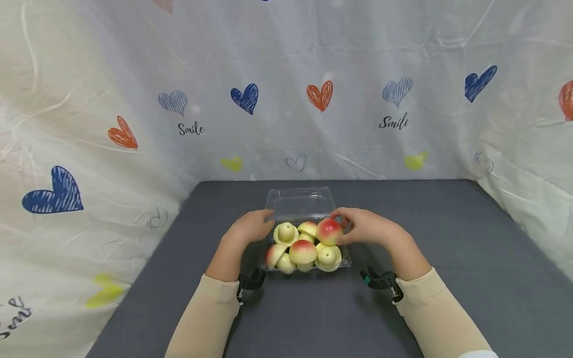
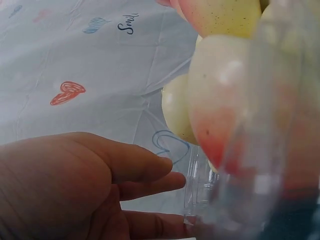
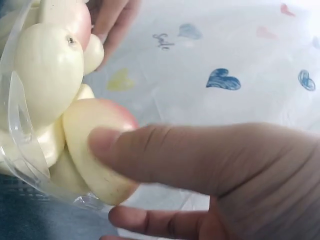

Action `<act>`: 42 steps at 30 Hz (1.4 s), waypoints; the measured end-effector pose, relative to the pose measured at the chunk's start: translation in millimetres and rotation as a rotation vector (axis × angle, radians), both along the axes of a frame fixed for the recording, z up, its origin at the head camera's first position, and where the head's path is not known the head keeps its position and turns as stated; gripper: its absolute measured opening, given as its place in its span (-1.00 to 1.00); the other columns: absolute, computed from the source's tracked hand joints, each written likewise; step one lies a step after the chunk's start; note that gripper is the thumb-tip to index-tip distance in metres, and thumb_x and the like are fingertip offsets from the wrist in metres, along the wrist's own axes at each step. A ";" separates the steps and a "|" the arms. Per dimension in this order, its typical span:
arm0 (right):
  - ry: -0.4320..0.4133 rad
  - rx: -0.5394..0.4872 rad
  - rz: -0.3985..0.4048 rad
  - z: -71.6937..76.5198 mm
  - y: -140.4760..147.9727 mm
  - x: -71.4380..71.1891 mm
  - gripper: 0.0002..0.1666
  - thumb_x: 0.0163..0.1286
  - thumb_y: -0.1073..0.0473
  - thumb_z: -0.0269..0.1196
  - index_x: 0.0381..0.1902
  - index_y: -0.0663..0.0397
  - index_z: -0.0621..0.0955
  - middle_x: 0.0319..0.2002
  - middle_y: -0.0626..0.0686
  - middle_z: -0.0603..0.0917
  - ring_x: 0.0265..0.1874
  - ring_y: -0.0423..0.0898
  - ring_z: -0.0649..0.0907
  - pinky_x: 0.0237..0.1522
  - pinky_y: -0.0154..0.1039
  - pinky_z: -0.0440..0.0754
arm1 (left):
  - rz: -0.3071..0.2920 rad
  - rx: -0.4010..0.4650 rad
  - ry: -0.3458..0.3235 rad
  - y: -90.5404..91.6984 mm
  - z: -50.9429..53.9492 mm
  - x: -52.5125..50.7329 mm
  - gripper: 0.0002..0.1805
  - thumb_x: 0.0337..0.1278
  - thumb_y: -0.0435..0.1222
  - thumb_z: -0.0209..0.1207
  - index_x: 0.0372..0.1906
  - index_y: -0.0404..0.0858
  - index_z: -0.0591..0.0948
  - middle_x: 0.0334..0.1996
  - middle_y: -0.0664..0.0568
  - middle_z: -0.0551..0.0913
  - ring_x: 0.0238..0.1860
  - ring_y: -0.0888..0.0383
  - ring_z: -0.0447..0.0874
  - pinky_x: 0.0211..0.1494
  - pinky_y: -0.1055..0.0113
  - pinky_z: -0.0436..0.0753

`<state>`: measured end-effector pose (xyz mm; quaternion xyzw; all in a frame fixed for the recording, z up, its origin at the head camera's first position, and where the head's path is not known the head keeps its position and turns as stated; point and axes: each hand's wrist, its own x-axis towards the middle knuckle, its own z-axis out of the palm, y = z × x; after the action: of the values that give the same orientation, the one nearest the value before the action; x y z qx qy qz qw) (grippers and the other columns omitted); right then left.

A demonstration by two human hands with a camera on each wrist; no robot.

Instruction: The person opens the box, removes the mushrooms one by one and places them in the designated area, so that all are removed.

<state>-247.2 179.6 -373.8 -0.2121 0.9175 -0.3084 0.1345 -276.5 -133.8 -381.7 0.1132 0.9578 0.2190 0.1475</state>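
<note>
One left hand (image 2: 100, 185) is pointing straight fingers at the edge of one clear box (image 2: 250, 205), contact unclear. One red-blushed mushroom (image 2: 212, 95) is showing partly through the box's wall. One speckled mushroom (image 2: 225, 17) is sitting above it. One white sheet (image 2: 105, 112) is carrying hearts and lettering.

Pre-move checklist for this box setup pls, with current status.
1. Clear lid open: ok, folded back behind the box.
2. Clear box supported: ok, resting on the grey table.
3. Right hand on one piece only: ok, thumb on the red-topped piece at the right end.
4. Right-hand grip firm: cannot tell, pressure doesn't show.
5. Left hand bracing the box: cannot tell, fingers are at its left side, contact unclear.
6. Mushroom-shaped pieces below the rim: not ok, some rise above it.
</note>
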 end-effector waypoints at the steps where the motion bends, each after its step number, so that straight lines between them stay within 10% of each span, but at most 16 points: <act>1: 0.006 0.017 -0.003 0.9 -0.5 0.4 -0.24 0.23 0.10 0.48 0.37 0.03 0.51 0.01 0.09 0.58 -0.12 0.04 0.59 -0.17 -0.05 0.57 | -0.003 -0.006 0.006 0.4 0.1 -0.5 -0.44 0.63 -0.14 -0.05 0.57 -0.21 0.33 0.47 -0.20 0.38 0.42 -0.22 0.38 0.34 -0.16 0.44; 22: 0.215 0.160 -0.043 -13.0 -19.9 0.7 -0.20 0.17 0.03 0.52 0.36 0.08 0.56 0.09 0.16 0.52 0.03 0.14 0.55 0.01 0.13 0.58 | -0.015 -0.043 -0.001 2.8 -0.7 3.6 -0.41 0.60 -0.08 0.00 0.55 -0.21 0.36 0.48 -0.19 0.37 0.46 -0.23 0.32 0.36 -0.17 0.41; 42: 0.335 -0.088 -0.032 -1.7 -13.5 -1.0 -0.45 0.24 -0.01 0.47 0.15 0.04 0.66 -0.18 -0.13 0.70 -0.21 -0.09 0.68 -0.14 -0.11 0.61 | -0.014 0.002 -0.051 -2.1 1.6 2.0 -0.41 0.61 -0.06 -0.01 0.57 -0.17 0.34 0.51 -0.18 0.33 0.49 -0.21 0.28 0.38 -0.16 0.39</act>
<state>-248.2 166.1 -375.5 -0.2518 0.9160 -0.3104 -0.0345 -274.5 -135.9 -380.0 0.1145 0.9527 0.2216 0.1736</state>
